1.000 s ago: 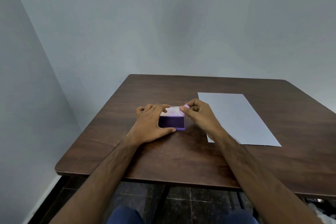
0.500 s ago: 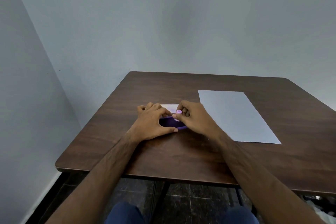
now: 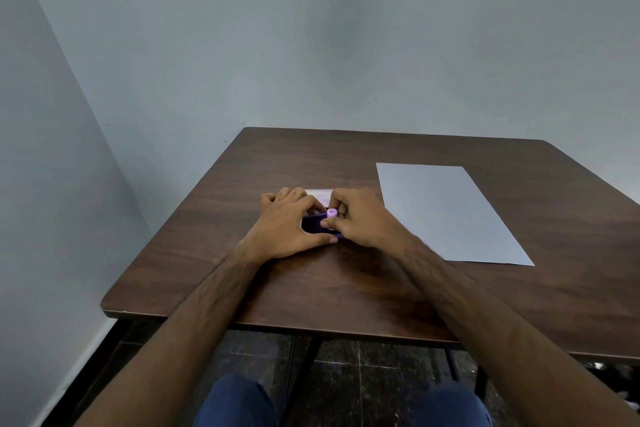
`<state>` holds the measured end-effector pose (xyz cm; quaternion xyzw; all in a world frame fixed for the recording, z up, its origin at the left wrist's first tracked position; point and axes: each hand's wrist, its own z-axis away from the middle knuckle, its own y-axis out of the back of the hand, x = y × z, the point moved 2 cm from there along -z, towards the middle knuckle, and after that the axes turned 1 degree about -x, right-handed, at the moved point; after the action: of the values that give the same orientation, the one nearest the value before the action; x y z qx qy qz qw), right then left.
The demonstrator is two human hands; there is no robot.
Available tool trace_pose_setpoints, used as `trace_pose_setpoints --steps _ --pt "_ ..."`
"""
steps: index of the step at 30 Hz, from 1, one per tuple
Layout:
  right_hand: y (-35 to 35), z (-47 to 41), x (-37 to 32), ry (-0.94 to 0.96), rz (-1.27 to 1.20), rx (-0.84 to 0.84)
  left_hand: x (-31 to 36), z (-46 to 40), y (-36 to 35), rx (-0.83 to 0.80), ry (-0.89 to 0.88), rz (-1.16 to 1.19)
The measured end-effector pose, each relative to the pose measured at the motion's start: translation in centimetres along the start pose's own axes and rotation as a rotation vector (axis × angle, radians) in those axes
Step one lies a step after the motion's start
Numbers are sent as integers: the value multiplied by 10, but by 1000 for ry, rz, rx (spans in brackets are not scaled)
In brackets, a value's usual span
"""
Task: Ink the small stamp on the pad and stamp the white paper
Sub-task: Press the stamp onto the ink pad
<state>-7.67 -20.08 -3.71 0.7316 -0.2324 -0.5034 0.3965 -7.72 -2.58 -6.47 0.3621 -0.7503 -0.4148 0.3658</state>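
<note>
Looking down from head height, two bare forearms reach forward over a dark brown wooden tabletop (image 3: 363,288) set into the corner of a pale grey room. Both hands meet near the middle of the tabletop around a small purple ink pad (image 3: 313,222). The left hand (image 3: 289,227) cups the pad from its left side, fingers curled over the far edge and thumb lying along the near edge, so it grips the pad's case. The right hand (image 3: 363,218) pinches a small stamp (image 3: 332,212) (a pale lilac cylinder) between thumb and fingers, holding it upright with its lower end down on the dark pad surface. Just behind the hands, a pale lid or card (image 3: 320,196) peeks out; which it is cannot be told. A sheet of white paper (image 3: 446,215) lies flat to the right, apart from the hands, with no marks visible on it. Below the near table edge, blue trouser knees (image 3: 239,402) and a dark tiled floor (image 3: 363,364) show
</note>
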Motion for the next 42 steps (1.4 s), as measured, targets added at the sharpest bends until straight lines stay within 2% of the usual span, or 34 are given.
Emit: trace_pose_setpoints --steps 10,36,39,42 --pt "-4 -1 -1 -59 -16 19 -1 0 -1 -4 -9 8" --pt "3 2 -6 -55 3 9 -3 2 0 -5 1 26" --pt "17 -3 1 -162 -236 46 -5 1 0 -17 17 25" --pt "25 -4 15 -298 -773 -24 -7 0 0 -24 49 -1"
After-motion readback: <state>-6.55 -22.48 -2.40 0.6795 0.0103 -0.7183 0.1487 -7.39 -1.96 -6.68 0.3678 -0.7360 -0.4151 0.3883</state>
